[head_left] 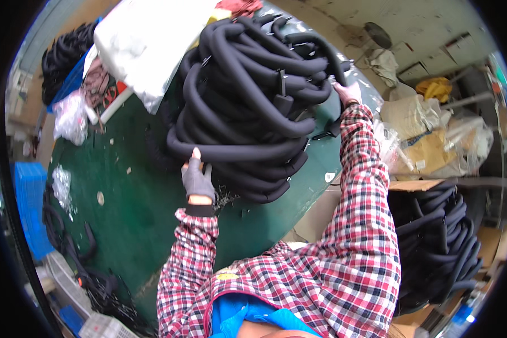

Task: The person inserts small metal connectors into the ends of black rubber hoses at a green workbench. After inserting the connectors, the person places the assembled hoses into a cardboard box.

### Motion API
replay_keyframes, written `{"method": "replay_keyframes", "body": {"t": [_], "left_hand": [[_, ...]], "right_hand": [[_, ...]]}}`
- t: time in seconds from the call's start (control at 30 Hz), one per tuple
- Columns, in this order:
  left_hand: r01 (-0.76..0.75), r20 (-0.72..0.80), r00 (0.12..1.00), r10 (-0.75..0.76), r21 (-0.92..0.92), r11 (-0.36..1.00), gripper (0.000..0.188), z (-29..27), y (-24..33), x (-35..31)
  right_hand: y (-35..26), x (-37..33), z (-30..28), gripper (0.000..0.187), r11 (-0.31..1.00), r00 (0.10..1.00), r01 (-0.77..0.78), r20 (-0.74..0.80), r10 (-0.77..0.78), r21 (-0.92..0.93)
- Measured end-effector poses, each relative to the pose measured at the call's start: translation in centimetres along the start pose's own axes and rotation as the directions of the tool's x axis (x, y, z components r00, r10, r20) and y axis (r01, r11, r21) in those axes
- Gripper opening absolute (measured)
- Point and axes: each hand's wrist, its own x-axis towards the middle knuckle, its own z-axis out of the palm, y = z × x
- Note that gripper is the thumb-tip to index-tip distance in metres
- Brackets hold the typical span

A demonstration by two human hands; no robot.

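A big heap of black foam tubes (pixel 248 104) lies on the green table, its curved lengths stacked over one another. My left hand (pixel 199 181), in a grey fingerless glove, is at the heap's near side. Its fingers are apart, and one fingertip lies against a thick tube (pixel 236 152) that crosses the front. On the far right my right hand (pixel 349 93) is closed round the hanging end of another black foam tube (pixel 337 65), which arches out of the heap. Part of that hand's fingers is hidden behind the tube.
A white plastic sack (pixel 146 45) covers the table's far left, near a clear plastic bag (pixel 70 118). Black strips (pixel 67 242) trail along the left edge beside a blue crate (pixel 31 205). More black tubes (pixel 434 242) are piled at right, below brown sacks (pixel 428 143).
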Motion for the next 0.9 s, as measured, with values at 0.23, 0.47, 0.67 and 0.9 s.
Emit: {"method": "replay_keyframes", "body": {"t": [0.23, 0.47, 0.67, 0.9], "left_hand": [[-0.024, -0.024, 0.999, 0.024, -0.003, 1.000, 0.043, 1.6, 1.0, 2.8], [0.022, 0.316, 0.947, 0.052, -0.225, 0.974, 0.048, 1.0, -0.3, -0.6], [0.190, 0.504, 0.861, -0.065, -0.202, 0.961, 0.051, 1.2, -2.4, 1.2], [0.178, 0.574, 0.814, -0.086, -0.107, 0.978, 0.055, 0.5, -2.4, 2.1]], "right_hand": [[5.0, -0.3, 1.8, 0.041, 0.910, 1.000, 0.014, 0.007, -0.019, 0.415], [-9.4, -17.0, -11.3, 0.056, 0.584, 0.579, 0.811, -0.152, -0.801, 0.007], [-15.3, -21.4, -2.6, 0.083, 0.507, 0.476, 0.862, 0.300, -0.827, 0.028], [-15.3, -26.6, -3.7, 0.066, 0.529, 0.502, 0.846, 0.438, -0.746, -0.068]]}}
